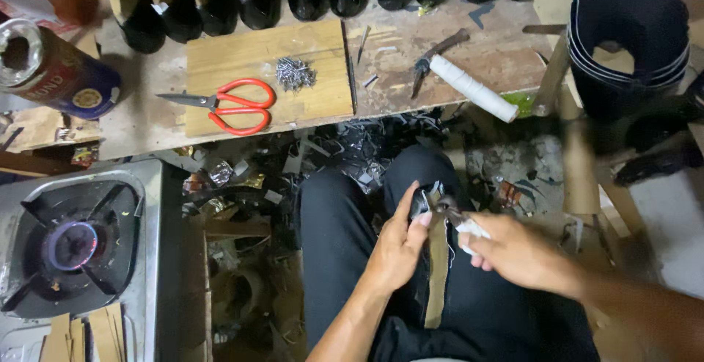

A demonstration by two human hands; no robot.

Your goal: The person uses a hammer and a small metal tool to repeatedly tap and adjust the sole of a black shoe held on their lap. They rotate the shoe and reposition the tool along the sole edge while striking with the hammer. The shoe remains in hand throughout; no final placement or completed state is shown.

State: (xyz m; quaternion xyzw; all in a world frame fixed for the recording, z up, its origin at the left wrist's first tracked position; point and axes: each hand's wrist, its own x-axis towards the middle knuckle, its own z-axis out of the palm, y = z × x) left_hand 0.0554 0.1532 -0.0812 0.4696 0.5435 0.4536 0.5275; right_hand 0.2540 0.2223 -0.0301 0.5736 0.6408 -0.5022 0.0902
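The left hand (400, 245) clamped a black shoe piece (424, 202) over the lap; the right hand (517, 252) gripped a white-handled tool (463, 224) touching it.

A cylindrical tin can (55, 68) lies tilted in the upper left of the frame, on the workbench, its open silvery mouth facing the camera. Its side carries a dark blue label with a red band and a round yellow emblem (86, 99). No signs or screens are visible.
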